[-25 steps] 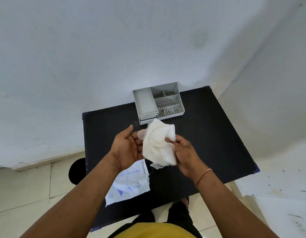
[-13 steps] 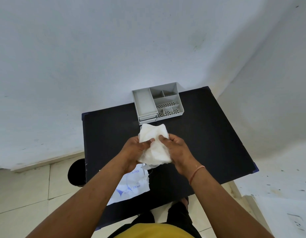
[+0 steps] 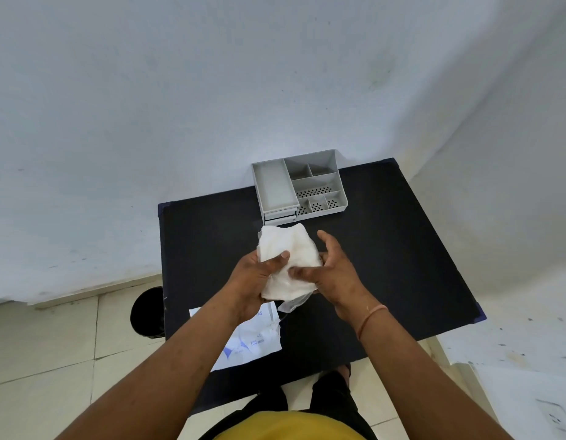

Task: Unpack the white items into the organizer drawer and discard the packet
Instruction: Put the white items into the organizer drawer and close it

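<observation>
Both hands (image 3: 302, 274) clamped on white bundle (image 3: 289, 258) (crumpled), long axis pointing toward organizer (image 3: 299, 188)

1. Wall (image 3: 180, 90): pale blue-white plaster with faint scuffs, fills the upper half of the frame.
2. Second wall (image 3: 513, 154) at right, meeting the first in a corner.
3. Black table (image 3: 402, 249), centre, pushed against the wall.
4. Floor (image 3: 37, 360): cream tiles, lower left.
5. Dark round object (image 3: 147, 312) on the floor beside the table's left edge; identity unclear.
</observation>
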Tool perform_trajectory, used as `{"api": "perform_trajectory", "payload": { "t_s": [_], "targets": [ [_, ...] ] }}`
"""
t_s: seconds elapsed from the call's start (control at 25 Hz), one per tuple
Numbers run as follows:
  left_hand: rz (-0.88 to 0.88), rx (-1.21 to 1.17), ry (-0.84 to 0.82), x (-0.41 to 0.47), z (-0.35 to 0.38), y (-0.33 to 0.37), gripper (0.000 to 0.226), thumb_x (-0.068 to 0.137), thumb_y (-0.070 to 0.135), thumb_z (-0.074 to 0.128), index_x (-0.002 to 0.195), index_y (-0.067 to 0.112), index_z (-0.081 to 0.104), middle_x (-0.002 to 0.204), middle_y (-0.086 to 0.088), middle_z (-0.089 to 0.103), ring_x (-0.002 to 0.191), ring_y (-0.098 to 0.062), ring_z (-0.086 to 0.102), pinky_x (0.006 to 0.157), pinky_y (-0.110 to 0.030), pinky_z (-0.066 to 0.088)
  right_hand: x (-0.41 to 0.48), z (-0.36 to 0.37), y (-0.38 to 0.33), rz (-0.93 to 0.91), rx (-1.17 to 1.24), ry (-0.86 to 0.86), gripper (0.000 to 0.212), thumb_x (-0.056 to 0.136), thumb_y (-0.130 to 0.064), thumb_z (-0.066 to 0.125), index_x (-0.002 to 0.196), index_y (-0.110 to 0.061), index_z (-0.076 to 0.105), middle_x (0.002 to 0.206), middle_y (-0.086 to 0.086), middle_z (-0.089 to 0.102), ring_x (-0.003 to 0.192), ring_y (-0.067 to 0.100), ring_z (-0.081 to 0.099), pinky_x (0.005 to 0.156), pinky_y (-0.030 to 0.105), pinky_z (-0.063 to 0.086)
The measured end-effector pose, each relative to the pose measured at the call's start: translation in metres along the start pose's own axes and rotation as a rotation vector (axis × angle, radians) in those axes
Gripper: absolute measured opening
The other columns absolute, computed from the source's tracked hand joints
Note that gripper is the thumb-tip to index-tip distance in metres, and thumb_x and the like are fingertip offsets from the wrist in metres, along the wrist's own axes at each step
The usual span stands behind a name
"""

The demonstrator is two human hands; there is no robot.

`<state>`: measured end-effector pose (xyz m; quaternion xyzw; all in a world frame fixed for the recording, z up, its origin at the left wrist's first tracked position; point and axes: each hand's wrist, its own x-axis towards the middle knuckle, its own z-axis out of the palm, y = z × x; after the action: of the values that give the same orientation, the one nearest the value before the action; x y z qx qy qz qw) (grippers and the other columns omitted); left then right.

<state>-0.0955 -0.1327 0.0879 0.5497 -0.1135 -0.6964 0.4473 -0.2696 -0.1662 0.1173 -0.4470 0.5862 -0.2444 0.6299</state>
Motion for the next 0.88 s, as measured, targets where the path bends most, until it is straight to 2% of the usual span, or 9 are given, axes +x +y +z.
{"api": "perform_trajectory", "payload": {
  "t_s": [0.08,0.16,0.24,0.32,0.44,0.56,0.68,0.8,0.88],
  "targets": [
    [-0.008,0.016,-0.055,0.001,-0.005,0.002,0.054,0.086,0.028,0.085,0.136,0.013,0.071,0.127,-0.014,0.081,0.115,-0.036,0.078,0.089,-0.055,0.066,0.004,0.0,0.0,0.006,-0.016,0.006,0.098,0.073,-0.013,0.091,0.155,-0.03,0.039,0.128,0.0,0.066,0.115,0.02,0.067,0.1,0.047,0.059],
    [-0.022,0.046,-0.118,0.002,-0.009,0.004,0.06,0.083,0.028,0.087,0.138,0.015,0.07,0.132,-0.016,0.079,0.121,-0.039,0.075,0.096,-0.061,0.063,0.007,0.0,0.001,0.009,-0.021,-0.004,0.087,0.073,-0.01,0.09,0.147,-0.028,0.049,0.13,-0.001,0.068,0.119,0.022,0.067,0.1,0.05,0.059],
    [-0.018,0.08,-0.113,0.003,-0.009,0.006,0.054,0.086,0.017,0.085,0.138,0.012,0.07,0.132,-0.018,0.078,0.118,-0.04,0.075,0.086,-0.056,0.066,0.009,-0.003,0.002,0.029,0.052,-0.053,0.072,0.076,-0.01,0.088,0.139,-0.028,0.056,0.127,-0.001,0.072,0.117,0.024,0.069,0.096,0.049,0.061],
    [-0.007,0.085,-0.06,0.006,-0.009,0.007,0.043,0.091,0.005,0.081,0.132,0.009,0.072,0.127,-0.019,0.079,0.109,-0.036,0.077,0.075,-0.049,0.067,0.01,-0.01,0.0,0.105,0.199,-0.127,0.05,0.084,-0.019,0.082,0.132,-0.023,0.065,0.123,0.003,0.076,0.113,0.028,0.073,0.094,0.049,0.06],
    [0.007,0.101,-0.033,0.009,-0.005,0.007,0.035,0.09,0.003,0.082,0.124,0.011,0.075,0.118,-0.014,0.082,0.104,-0.033,0.078,0.074,-0.049,0.068,0.011,-0.012,0.003,0.174,0.276,-0.093,0.033,0.091,-0.018,0.075,0.123,-0.012,0.072,0.121,0.014,0.078,0.111,0.035,0.074,0.093,0.05,0.06],
    [0.014,0.173,0.03,0.012,0.005,0.004,0.034,0.089,0.003,0.084,0.12,0.012,0.075,0.117,-0.014,0.082,0.102,-0.032,0.079,0.069,-0.045,0.068,0.015,-0.014,0.007,0.101,0.216,-0.001,0.029,0.089,-0.008,0.075,0.119,-0.011,0.074,0.118,0.016,0.078,0.109,0.038,0.075,0.091,0.052,0.062],
    [0.026,0.117,0.09,0.02,0.016,0.002,0.036,0.09,0.005,0.083,0.124,0.011,0.075,0.12,-0.014,0.082,0.105,-0.034,0.079,0.069,-0.044,0.067,0.018,-0.019,0.008,0.163,0.535,-0.084,0.035,0.093,-0.01,0.071,0.128,-0.007,0.069,0.125,0.019,0.075,0.116,0.04,0.071,0.094,0.054,0.058],
    [0.0,-0.062,0.103,0.025,0.032,-0.004,0.037,0.091,0.006,0.083,0.127,0.012,0.075,0.12,-0.013,0.083,0.108,-0.037,0.08,0.073,-0.048,0.068,0.02,-0.02,0.015,0.335,0.772,-0.149,0.038,0.097,-0.011,0.067,0.134,-0.005,0.066,0.134,0.022,0.07,0.117,0.037,0.067,0.074,0.04,0.062],
    [-0.001,-0.089,0.137,0.029,0.045,-0.014,0.031,0.093,0.004,0.079,0.124,0.009,0.075,0.116,-0.015,0.084,0.103,-0.037,0.081,0.072,-0.047,0.068,0.024,-0.021,0.024,0.347,0.801,-0.143,0.039,0.098,-0.01,0.066,0.137,-0.005,0.065,0.137,0.023,0.068,0.116,0.037,0.068,0.092,0.049,0.055]
  ]
}}
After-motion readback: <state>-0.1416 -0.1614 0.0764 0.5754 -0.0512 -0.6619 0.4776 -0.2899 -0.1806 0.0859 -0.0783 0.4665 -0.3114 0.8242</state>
